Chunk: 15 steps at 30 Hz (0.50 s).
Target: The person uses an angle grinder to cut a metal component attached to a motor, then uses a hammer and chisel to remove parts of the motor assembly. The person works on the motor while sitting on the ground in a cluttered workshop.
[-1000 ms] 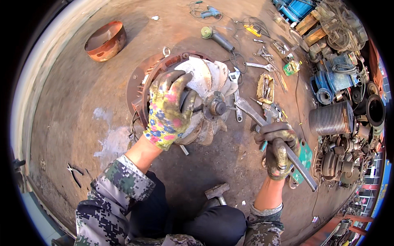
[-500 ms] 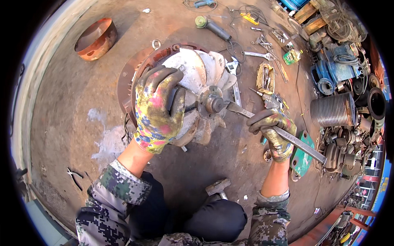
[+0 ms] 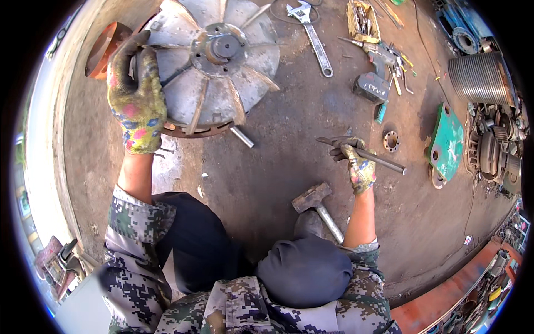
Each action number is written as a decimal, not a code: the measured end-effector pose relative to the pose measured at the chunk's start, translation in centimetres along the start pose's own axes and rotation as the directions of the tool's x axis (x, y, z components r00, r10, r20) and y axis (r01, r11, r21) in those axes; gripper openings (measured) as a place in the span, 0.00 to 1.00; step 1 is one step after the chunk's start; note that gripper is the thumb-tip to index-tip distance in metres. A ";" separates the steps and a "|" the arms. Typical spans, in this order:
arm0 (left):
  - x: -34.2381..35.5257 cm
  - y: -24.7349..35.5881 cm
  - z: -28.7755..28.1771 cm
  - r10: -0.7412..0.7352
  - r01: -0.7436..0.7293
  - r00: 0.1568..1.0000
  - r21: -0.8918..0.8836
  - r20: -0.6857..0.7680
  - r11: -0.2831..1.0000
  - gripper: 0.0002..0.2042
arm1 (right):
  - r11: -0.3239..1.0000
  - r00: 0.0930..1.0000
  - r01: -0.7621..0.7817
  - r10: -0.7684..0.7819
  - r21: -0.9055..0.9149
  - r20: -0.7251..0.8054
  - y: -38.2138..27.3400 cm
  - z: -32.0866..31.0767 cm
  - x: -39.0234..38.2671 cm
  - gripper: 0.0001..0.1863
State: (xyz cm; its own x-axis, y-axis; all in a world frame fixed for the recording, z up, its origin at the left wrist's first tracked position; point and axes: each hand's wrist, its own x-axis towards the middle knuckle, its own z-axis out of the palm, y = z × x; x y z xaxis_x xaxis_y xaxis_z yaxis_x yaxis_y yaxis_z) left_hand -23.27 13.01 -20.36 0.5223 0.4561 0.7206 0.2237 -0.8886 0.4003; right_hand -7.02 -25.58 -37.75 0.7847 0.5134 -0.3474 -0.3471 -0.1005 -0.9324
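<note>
My left hand (image 3: 136, 97), in a flowered, grimy work glove, is shut on the outer edge of a pale metal fan (image 3: 183, 94) with radial blades and a central hub (image 3: 225, 47), set on a rusty housing. My right hand (image 3: 356, 166), gloved too, grips a long steel bar (image 3: 392, 165) low over the ground, apart from the fan. A heavy hammer (image 3: 311, 197) lies by my right knee. A short metal rod (image 3: 242, 136) sticks out beside the fan's lower edge.
Beyond the fan lie an adjustable wrench (image 3: 317, 47), a box of tools (image 3: 374, 28) and a cordless drill (image 3: 370, 86). Rightward are a flanged ring (image 3: 391, 141), green plate (image 3: 445, 139), ribbed cylinder (image 3: 481, 78) and piled parts (image 3: 489, 153). A rusty bowl (image 3: 97, 50) stands upper left.
The bar in my right hand has come away from the hub, lower and nearer my knee. My left hand still holds the fan's edge. My view has tilted, so the scene sits higher.
</note>
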 end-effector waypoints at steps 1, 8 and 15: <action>0.0 -0.2 -0.2 0.024 -0.024 1.000 0.011 0.007 1.000 0.12 | 0.999 1.000 0.016 -0.016 0.052 -0.012 0.8 0.1 -0.4 0.06; -1.3 -1.7 -0.8 -0.066 0.079 0.982 -0.068 0.179 0.995 0.17 | 0.990 0.996 0.084 -0.086 0.117 0.011 5.0 -2.0 0.6 0.08; -16.9 -7.0 -13.5 -0.634 0.702 0.700 -0.156 0.328 0.694 0.20 | 0.980 0.972 0.174 -0.186 0.091 0.144 5.9 -0.4 4.9 0.08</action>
State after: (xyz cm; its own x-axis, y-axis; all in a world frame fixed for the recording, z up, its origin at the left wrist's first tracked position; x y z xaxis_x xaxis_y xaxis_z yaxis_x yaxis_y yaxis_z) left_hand -44.79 12.21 -27.65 0.4940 0.8671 0.0645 0.3935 -0.2891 0.8727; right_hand -4.99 -24.01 -44.96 0.7530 0.6407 -0.1496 -0.2501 0.0685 -0.9658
